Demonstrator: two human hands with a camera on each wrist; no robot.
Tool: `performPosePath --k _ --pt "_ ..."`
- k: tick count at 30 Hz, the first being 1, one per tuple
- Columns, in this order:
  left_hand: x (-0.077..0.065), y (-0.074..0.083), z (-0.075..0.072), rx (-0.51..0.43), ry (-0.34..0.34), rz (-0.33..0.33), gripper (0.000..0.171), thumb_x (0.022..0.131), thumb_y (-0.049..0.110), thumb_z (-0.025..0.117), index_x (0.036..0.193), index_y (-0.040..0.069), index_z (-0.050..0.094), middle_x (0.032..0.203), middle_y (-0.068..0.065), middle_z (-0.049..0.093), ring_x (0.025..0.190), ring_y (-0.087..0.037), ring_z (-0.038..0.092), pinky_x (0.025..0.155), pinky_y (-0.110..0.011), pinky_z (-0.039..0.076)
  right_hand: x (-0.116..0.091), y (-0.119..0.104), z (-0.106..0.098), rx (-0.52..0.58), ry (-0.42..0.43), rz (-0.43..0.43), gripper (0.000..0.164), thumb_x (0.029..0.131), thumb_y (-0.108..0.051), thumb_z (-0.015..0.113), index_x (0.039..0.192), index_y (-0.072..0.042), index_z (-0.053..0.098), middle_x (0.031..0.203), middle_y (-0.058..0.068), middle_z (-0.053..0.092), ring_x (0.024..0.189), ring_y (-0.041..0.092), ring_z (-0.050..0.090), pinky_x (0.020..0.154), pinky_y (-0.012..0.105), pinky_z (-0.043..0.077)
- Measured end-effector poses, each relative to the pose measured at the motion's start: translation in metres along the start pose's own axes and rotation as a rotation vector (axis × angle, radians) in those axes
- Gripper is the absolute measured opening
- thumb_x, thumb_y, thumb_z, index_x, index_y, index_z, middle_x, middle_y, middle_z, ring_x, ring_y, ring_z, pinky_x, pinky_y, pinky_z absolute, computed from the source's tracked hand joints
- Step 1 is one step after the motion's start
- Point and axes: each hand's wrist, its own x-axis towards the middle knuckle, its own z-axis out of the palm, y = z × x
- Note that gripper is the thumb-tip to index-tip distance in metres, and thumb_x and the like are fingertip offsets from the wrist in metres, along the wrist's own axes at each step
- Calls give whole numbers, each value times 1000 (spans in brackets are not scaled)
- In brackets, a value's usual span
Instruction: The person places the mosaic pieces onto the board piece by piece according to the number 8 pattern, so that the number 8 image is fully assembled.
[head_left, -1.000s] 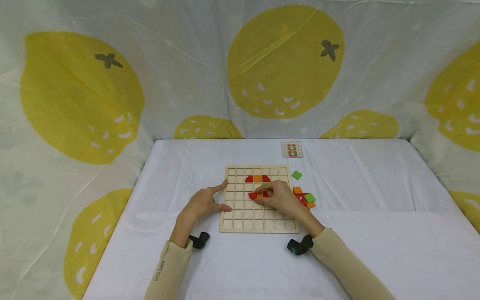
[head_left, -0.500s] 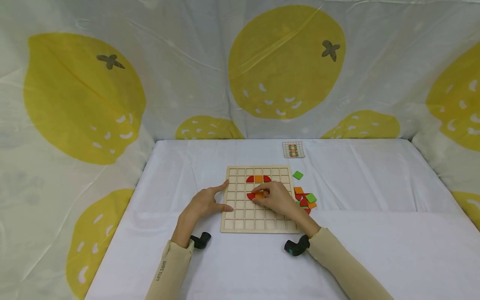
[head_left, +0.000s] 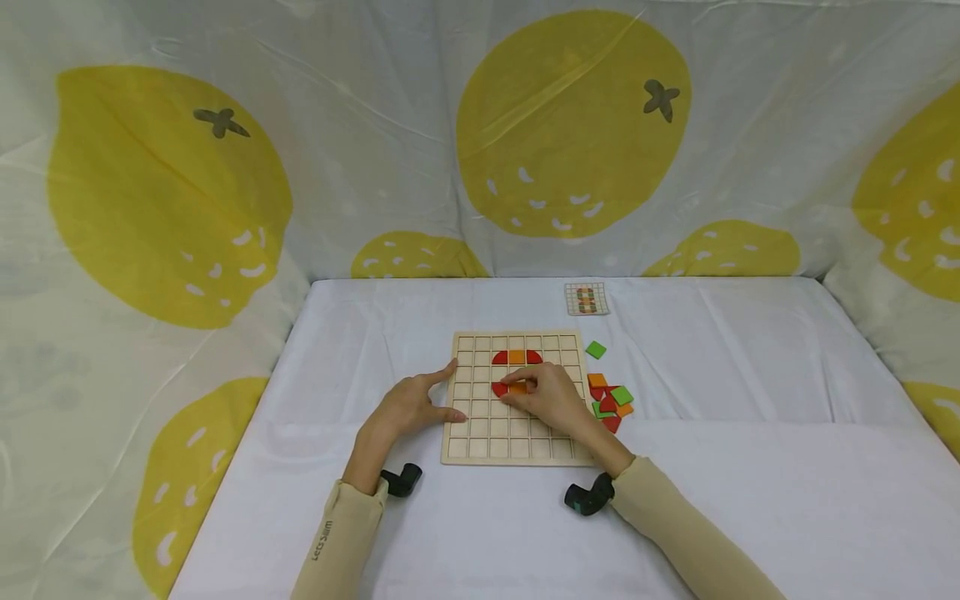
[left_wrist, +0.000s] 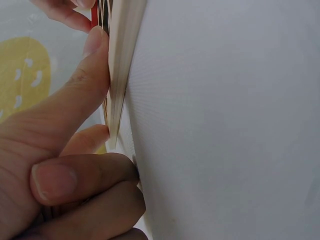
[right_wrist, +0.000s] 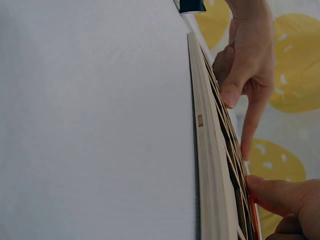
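My right hand pinches a red quarter-circle tile between thumb and index finger, low over the wooden grid board. An orange square tile lies just right of it, partly under the fingers. Two rows farther up sits a row of a red rounded tile, an orange square and another red rounded tile. My left hand rests at the board's left edge, thumb and index finger stretched apart; in the left wrist view its thumb presses the board's top and other fingers fold below.
Right of the board lies a pile of red, orange and green tiles, with one green tile apart above it. A small pattern card is at the back. White cloth covers the table, and a lemon-print curtain stands behind.
My right hand has shifted a little left, and the red tile in its fingers has moved slightly left and up beside the orange square. The left hand keeps its place on the board.
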Motion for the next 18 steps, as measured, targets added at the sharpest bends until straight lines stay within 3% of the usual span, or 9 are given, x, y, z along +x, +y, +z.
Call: performPosePath --k 6,15,18 --pt "0 0 0 -2 5 2 98 82 50 85 162 31 32 144 -21 61 124 -33 64 105 -53 48 0 1 2 -20 20 -8 23 87 -22 85 108 -13 83 61 -2 45 58 12 39 55 23 28" --pt "1 -1 0 -2 2 3 98 82 50 85 162 31 32 134 -23 67 101 -24 68 104 -53 49 0 1 1 -30 35 6 24 86 -22 86 108 -12 83 59 -2 45 55 12 39 52 23 27" --pt "1 0 0 -5 3 5 98 82 49 85 162 31 32 135 -23 67 104 -26 69 105 -53 48 0 -1 0 -32 34 7 23 87 -22 86 107 -12 83 58 -2 46 54 13 40 50 23 26"
